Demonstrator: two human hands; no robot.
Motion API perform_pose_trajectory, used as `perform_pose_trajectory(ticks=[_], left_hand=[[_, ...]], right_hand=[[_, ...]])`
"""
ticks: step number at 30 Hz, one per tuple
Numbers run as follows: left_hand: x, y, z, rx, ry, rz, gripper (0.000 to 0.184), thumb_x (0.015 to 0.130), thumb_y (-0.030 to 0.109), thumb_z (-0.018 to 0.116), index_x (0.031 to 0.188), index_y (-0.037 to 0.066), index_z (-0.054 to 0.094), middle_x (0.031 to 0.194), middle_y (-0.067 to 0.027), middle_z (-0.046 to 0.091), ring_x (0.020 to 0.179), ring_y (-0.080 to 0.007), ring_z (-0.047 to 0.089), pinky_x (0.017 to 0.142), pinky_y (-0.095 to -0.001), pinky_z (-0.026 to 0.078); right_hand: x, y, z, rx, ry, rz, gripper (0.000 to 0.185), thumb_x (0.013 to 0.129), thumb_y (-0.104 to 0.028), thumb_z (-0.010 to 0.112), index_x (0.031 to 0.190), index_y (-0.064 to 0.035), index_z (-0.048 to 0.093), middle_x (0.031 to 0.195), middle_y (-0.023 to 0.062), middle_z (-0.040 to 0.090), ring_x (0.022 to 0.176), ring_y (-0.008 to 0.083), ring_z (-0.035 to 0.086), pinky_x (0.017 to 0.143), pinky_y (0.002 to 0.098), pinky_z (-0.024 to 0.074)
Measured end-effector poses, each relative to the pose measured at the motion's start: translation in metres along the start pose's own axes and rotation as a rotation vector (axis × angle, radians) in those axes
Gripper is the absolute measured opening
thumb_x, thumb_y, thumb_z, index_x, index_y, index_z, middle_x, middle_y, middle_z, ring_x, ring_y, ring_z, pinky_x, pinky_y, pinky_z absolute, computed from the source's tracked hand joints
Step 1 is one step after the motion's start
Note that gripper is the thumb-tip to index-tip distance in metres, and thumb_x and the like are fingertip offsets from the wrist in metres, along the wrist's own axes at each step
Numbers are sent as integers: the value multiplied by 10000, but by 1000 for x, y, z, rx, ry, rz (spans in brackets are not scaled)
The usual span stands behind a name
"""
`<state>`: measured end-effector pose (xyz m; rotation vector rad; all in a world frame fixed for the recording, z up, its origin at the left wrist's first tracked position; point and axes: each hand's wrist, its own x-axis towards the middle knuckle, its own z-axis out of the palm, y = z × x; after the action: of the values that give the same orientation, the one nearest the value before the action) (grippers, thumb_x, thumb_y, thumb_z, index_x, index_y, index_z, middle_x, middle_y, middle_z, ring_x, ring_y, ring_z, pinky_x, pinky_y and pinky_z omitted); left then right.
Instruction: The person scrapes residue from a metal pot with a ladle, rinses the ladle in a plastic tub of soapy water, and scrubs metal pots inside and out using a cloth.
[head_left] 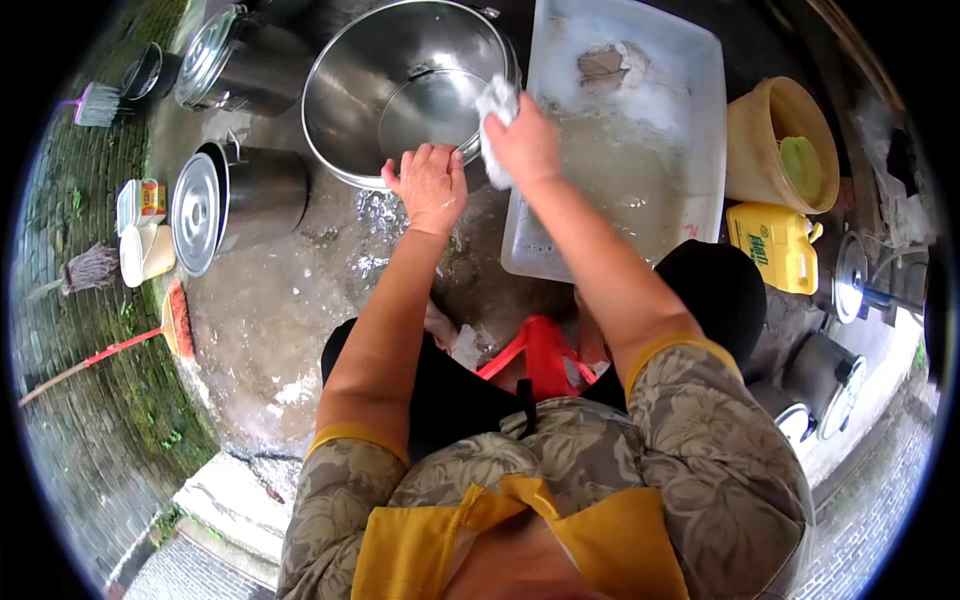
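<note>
A large stainless steel pot (pixel 345 95) stands in front of me, its wide mouth facing up toward me and its inside shiny. My left hand (pixel 433 190) grips the pot's near rim, with the fingers over the edge. My right hand (pixel 527 145) holds a wet white cloth (pixel 497 130) against the right side of the rim. Part of the cloth hangs down outside the pot. Just right of the pot sits a white plastic tub (pixel 517 235) of cloudy, sudsy water, with a brownish cloth (pixel 612 68) among the suds.
Lidded steel pots (pixel 265 200) stand on the wet floor (pixel 250 330) at left. A red-bristled broom (pixel 177 320) and a white bucket (pixel 145 255) are by the brick wall. To the right are a beige bucket (pixel 750 140) and a yellow jug (pixel 770 250). A red stool (pixel 545 360) is beneath me.
</note>
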<state>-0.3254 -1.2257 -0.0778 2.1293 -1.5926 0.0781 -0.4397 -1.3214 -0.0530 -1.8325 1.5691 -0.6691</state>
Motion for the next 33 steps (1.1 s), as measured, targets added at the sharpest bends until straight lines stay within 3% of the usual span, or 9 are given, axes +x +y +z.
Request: perform_pose_trajectory(ticks=[3, 11, 14, 18, 21, 24, 25, 27, 33], left_hand=[[1, -3, 2, -16, -9, 4, 177, 860, 234, 491, 931, 156, 634, 906, -19, 572, 951, -230, 498, 967, -532, 208], [0, -10, -2, -76, -73, 17, 214, 873, 223, 489, 1018, 154, 630, 944, -4, 568, 975, -213, 503, 975, -499, 206], [0, -8, -3, -100, -76, 29, 215, 865, 194, 489, 1023, 152, 629, 952, -18, 566, 990, -225, 492, 997, -560, 182], [1, -13, -7, -148, -72, 36, 205, 878, 188, 490, 1022, 154, 632, 962, -19, 568, 969, -233, 509, 1011, -552, 159], [-3, -29, -5, -688, 89, -98, 203, 903, 179, 472, 1040, 108, 603, 960, -42, 557, 924, -216, 518, 1006, -461, 239], [-11, -37, -19, -1043, 689, -809, 153, 924, 172, 420, 1026, 86, 494, 921, -39, 523, 876, -152, 502, 813, -286, 410], [-16, -40, -24, -1225, 622, -1134, 153, 932, 175, 397, 977, 56, 481, 918, -44, 515, 842, -163, 497, 790, -310, 417], [-35, -55, -13, -1525, -37, -1329, 251, 950, 246, 379, 1080, 55, 481, 1021, -78, 527, 939, -207, 507, 855, -364, 420], [-43, -17, 0, -1680, -264, -1213, 398, 960, 351, 372, 1234, 77, 464, 1238, -149, 478, 1147, -323, 440, 997, -495, 338]], right_hand=[[-45, 3, 34, 93, 82, -182, 404, 736, -342, 617, 998, -49, 526, 898, 215, 628, 826, 393, 605, 741, 464, 495], [6, 18, 45, 529, 437, 40, 431, 758, -306, 538, 1001, 50, 551, 935, 291, 605, 906, 453, 578, 825, 474, 451], [72, 28, 25, 269, 366, 260, 470, 780, -292, 505, 1043, 96, 524, 986, 321, 592, 957, 463, 566, 856, 462, 450], [123, 25, -6, -12, 248, 150, 542, 779, -345, 538, 1108, 85, 510, 1083, 290, 586, 1004, 407, 578, 894, 426, 443], [110, 17, -28, 37, 208, -8, 568, 785, -360, 556, 1154, 67, 502, 1092, 256, 595, 1032, 373, 577, 904, 404, 441], [85, 32, -29, 582, 128, -16, 465, 788, -235, 592, 1128, 64, 489, 1097, 230, 592, 961, 331, 609, 829, 402, 492], [66, 33, -28, 757, 98, 80, 452, 789, -195, 606, 1151, 44, 480, 1097, 195, 589, 954, 298, 609, 803, 392, 503], [15, 26, -35, 1014, 53, 199, 462, 796, -140, 621, 1208, -3, 461, 1118, 150, 579, 966, 256, 603, 794, 400, 515], [-68, 28, -10, 1097, -44, 383, 389, 804, -104, 625, 1161, -32, 489, 1014, 101, 615, 883, 224, 614, 759, 361, 516]])
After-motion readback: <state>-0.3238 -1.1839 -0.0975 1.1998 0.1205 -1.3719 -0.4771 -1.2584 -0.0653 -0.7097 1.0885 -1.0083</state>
